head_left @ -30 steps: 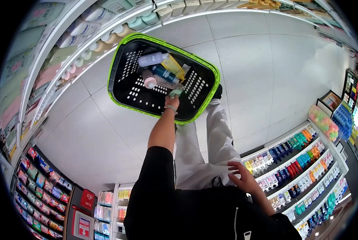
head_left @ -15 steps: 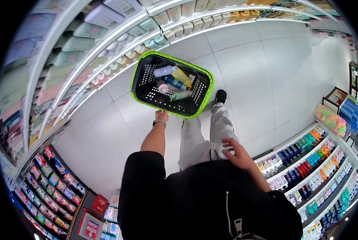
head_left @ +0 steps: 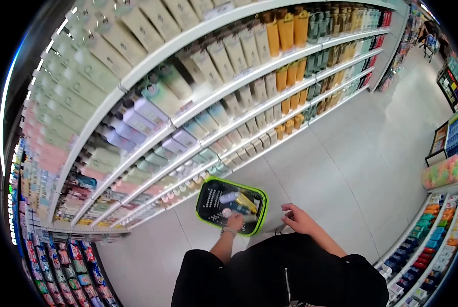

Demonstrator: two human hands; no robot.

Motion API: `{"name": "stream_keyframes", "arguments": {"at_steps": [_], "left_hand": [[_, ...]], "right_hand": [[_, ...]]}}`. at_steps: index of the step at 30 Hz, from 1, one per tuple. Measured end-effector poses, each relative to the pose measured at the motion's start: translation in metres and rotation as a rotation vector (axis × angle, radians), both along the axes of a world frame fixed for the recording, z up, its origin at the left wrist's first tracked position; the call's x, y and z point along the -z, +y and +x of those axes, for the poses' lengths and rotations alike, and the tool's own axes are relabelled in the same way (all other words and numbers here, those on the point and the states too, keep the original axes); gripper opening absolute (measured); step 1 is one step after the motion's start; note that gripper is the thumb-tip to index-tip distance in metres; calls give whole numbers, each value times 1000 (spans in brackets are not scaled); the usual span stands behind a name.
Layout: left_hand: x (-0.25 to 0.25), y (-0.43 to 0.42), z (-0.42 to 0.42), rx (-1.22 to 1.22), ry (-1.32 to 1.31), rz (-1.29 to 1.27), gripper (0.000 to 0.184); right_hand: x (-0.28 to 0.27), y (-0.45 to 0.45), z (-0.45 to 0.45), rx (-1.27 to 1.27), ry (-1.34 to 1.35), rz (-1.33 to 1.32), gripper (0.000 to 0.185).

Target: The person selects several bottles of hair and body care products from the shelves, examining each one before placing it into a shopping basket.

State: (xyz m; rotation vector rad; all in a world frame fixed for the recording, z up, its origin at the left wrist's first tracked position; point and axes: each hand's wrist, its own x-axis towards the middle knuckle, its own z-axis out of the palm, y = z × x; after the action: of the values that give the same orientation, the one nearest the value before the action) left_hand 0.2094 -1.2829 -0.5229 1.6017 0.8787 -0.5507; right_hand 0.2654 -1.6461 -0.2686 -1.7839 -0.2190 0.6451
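A black basket [head_left: 213,215] with a bright green rim stands on the floor in front of me. Inside lie a lilac bottle [head_left: 229,197], a yellow package [head_left: 246,201], a dark blue bottle [head_left: 240,207] and a round pink-topped item [head_left: 227,212]. My left hand [head_left: 234,222] reaches over the near side of the basket, close to the bottles; its fingertips are too small and blurred to read. A pale green item beside that hand is partly hidden. My right hand [head_left: 298,220] hangs in the air right of the basket, fingers spread, holding nothing.
Long white shelves [head_left: 270,71] with rows of bottles rise ahead and to the left. Packaged goods hang on a rack [head_left: 65,271] at lower left. Another product shelf [head_left: 428,245] stands at lower right, below a bin of colourful balls [head_left: 443,172]. Grey tiled floor [head_left: 336,163] runs between them.
The view has tilted up towards the shelves, so the basket appears lower and smaller. My left hand left the basket's inside for its near rim, then came back over the contents.
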Motion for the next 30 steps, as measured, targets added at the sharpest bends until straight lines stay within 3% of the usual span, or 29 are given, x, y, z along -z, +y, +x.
{"name": "stream_keyframes", "arguments": {"at_steps": [2,6,10,14,22,30], "left_hand": [[-45,-45,28,70,-99,-5,27],[-62,-97,69,266,-400,-1,22],[-132,-152,110,269,-410,-60,19],[-147,-171,146,339,-485,-149,22],[-177,-209,232,541,-519,-82,20],[-213,-195,341,634,-609,-6,32]], "right_hand": [[-5,-20,13,-8,-40,38,50],[-3,-53,27,-3,-87,84,49],[-12,-78,31,51,-46,133,49],[-18,-93,40,113,-36,174,48],[-11,-114,75,293,-14,163,49],[-21,-91,189,284,-88,81,48]]}}
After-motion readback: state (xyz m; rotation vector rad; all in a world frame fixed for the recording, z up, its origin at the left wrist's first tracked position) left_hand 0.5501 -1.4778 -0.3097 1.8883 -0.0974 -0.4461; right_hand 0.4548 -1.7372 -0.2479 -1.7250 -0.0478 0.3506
